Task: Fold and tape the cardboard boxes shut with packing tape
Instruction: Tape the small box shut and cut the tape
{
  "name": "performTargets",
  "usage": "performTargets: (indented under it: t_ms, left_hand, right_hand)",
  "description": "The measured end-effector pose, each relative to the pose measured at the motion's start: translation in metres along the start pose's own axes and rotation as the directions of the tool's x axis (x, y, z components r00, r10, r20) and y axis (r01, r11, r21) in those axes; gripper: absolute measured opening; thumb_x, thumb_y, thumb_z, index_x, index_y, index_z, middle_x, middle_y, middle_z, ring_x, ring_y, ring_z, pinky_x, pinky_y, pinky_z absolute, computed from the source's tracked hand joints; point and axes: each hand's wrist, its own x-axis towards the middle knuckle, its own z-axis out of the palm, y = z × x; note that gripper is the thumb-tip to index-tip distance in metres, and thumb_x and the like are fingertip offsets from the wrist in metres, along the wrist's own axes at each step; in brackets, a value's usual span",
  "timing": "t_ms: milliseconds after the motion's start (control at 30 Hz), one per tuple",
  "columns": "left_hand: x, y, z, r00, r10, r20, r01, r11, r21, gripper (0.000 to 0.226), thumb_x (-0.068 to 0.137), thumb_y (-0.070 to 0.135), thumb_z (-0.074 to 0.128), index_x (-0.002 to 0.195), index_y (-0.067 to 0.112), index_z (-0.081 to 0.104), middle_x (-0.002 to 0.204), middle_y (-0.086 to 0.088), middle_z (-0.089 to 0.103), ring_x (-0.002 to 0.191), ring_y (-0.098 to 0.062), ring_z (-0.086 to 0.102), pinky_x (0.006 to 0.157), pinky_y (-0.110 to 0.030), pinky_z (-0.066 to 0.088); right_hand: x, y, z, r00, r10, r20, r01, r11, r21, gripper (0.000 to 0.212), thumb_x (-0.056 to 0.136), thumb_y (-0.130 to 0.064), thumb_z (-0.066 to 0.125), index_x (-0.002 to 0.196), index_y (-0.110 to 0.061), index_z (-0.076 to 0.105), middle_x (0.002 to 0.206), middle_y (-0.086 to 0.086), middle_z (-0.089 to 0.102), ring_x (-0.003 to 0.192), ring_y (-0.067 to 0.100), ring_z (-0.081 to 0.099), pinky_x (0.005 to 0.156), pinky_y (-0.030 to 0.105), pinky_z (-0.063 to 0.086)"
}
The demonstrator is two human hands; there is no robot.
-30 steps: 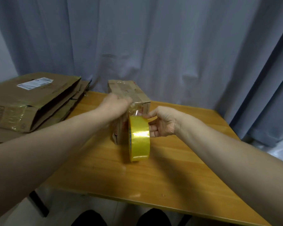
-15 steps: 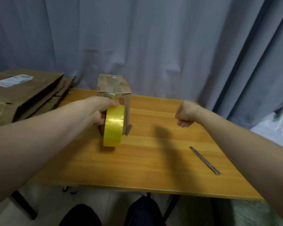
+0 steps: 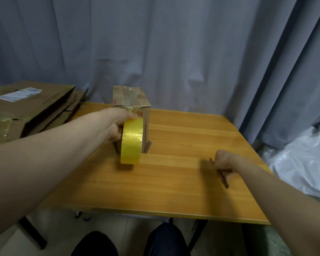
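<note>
A small brown cardboard box [image 3: 130, 97], its top crossed with clear tape, stands at the back of the wooden table [image 3: 174, 191]. My left hand [image 3: 118, 124] grips a yellow roll of packing tape [image 3: 132, 143] held upright against the box's near face, with tape running up to the top edge. My right hand [image 3: 224, 161] is at the right side of the table, fingers curled round a thin metal cutter [image 3: 224, 180] that lies on the wood. Both ends of the cutter stick out from the fist.
Flattened cardboard boxes [image 3: 26, 111] with a white label are stacked at the left, overlapping the table's corner. A grey curtain [image 3: 174, 52] hangs close behind. White plastic sheeting [image 3: 307, 163] lies past the table's right edge. My knees show below the near edge.
My right hand left the tape roll, swung right and came down onto the cutter, closing on it. My left hand kept holding the roll against the box.
</note>
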Motion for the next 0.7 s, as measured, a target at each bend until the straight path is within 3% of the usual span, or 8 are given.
performTargets:
  t_ms: [33, 100, 167, 300, 400, 500, 600, 700]
  left_hand:
    - [-0.001, 0.000, -0.001, 1.000, 0.004, 0.014, -0.004, 1.000, -0.016, 0.016, 0.089, 0.012, 0.062, 0.103, 0.009, 0.056, 0.085, -0.008, 0.061, 0.072, -0.020, 0.059, 0.069, -0.038, 0.050]
    - [0.002, -0.001, -0.004, 1.000, 0.011, 0.022, -0.011, 1.000, 0.001, 0.008, 0.089, 0.011, 0.062, 0.092, 0.008, 0.055, 0.083, -0.008, 0.059, 0.071, -0.020, 0.058, 0.076, -0.040, 0.049]
    - [0.004, -0.001, -0.005, 1.000, -0.003, 0.019, 0.003, 1.000, -0.017, 0.009, 0.089, 0.010, 0.062, 0.088, 0.008, 0.053, 0.083, -0.008, 0.059, 0.070, -0.021, 0.058, 0.076, -0.041, 0.048]
    - [0.006, 0.000, -0.005, 1.000, -0.009, 0.027, 0.009, 1.000, -0.013, 0.018, 0.088, 0.011, 0.062, 0.105, 0.008, 0.055, 0.085, -0.009, 0.061, 0.070, -0.022, 0.059, 0.072, -0.041, 0.048]
    - [0.007, 0.000, -0.005, 1.000, -0.001, 0.020, 0.001, 1.000, -0.025, 0.023, 0.088, 0.010, 0.062, 0.110, 0.009, 0.054, 0.085, -0.009, 0.061, 0.071, -0.022, 0.060, 0.073, -0.042, 0.049]
    - [0.007, 0.001, -0.007, 1.000, 0.007, 0.025, -0.006, 0.999, -0.032, 0.022, 0.089, 0.010, 0.061, 0.110, 0.009, 0.054, 0.084, -0.009, 0.061, 0.070, -0.022, 0.060, 0.074, -0.041, 0.049]
    - [0.007, 0.001, -0.008, 1.000, 0.008, 0.022, -0.007, 0.999, -0.037, 0.023, 0.090, 0.010, 0.060, 0.112, 0.009, 0.054, 0.083, -0.010, 0.061, 0.070, -0.023, 0.060, 0.073, -0.042, 0.049]
    - [0.008, 0.001, -0.010, 1.000, 0.012, 0.018, -0.011, 0.999, -0.032, 0.030, 0.089, 0.010, 0.061, 0.118, 0.007, 0.055, 0.083, -0.010, 0.062, 0.069, -0.023, 0.060, 0.067, -0.042, 0.049]
  right_hand:
    - [-0.004, -0.005, -0.002, 0.998, -0.058, 0.021, 0.053, 0.980, 0.194, 0.008, 0.096, -0.004, 0.045, 0.090, 0.000, 0.050, 0.069, 0.015, 0.051, 0.051, 0.022, 0.054, 0.054, 0.030, 0.051]
    - [-0.011, -0.021, -0.010, 0.981, -0.195, -0.012, 0.170, 0.821, 0.545, 0.016, 0.100, -0.012, 0.043, 0.097, 0.001, 0.052, 0.070, 0.011, 0.044, 0.052, 0.018, 0.055, 0.040, 0.022, 0.045]
    - [-0.021, -0.037, -0.019, 0.953, -0.300, -0.034, 0.243, 0.694, 0.677, 0.022, 0.103, -0.018, 0.036, 0.105, -0.003, 0.052, 0.078, 0.011, 0.047, 0.044, 0.012, 0.046, 0.031, 0.018, 0.031]
    - [-0.034, -0.062, -0.031, 0.928, -0.373, 0.028, 0.196, 0.549, 0.813, 0.028, 0.101, -0.018, 0.035, 0.107, -0.002, 0.057, 0.079, 0.018, 0.065, 0.044, 0.013, 0.040, 0.034, 0.020, 0.031]
    - [-0.042, -0.079, -0.031, 0.889, -0.459, -0.003, 0.236, 0.452, 0.860, 0.022, 0.096, -0.003, 0.037, 0.103, 0.003, 0.057, 0.075, 0.014, 0.066, 0.057, 0.014, 0.044, 0.043, 0.020, 0.037]
    - [-0.043, -0.090, -0.028, 0.830, -0.552, -0.076, 0.325, 0.369, 0.871, 0.020, 0.094, 0.004, 0.044, 0.106, -0.002, 0.060, 0.072, 0.007, 0.059, 0.056, 0.012, 0.053, 0.044, 0.019, 0.044]
    - [-0.044, -0.100, -0.023, 0.821, -0.561, -0.107, 0.359, 0.360, 0.861, 0.016, 0.097, -0.007, 0.048, 0.107, -0.013, 0.059, 0.068, 0.005, 0.055, 0.042, 0.009, 0.048, 0.032, 0.014, 0.029]
    - [-0.045, -0.108, -0.021, 0.820, -0.565, -0.096, 0.341, 0.347, 0.874, 0.015, 0.100, -0.010, 0.042, 0.105, -0.013, 0.055, 0.067, 0.007, 0.048, 0.038, 0.006, 0.033, 0.032, 0.013, 0.018]
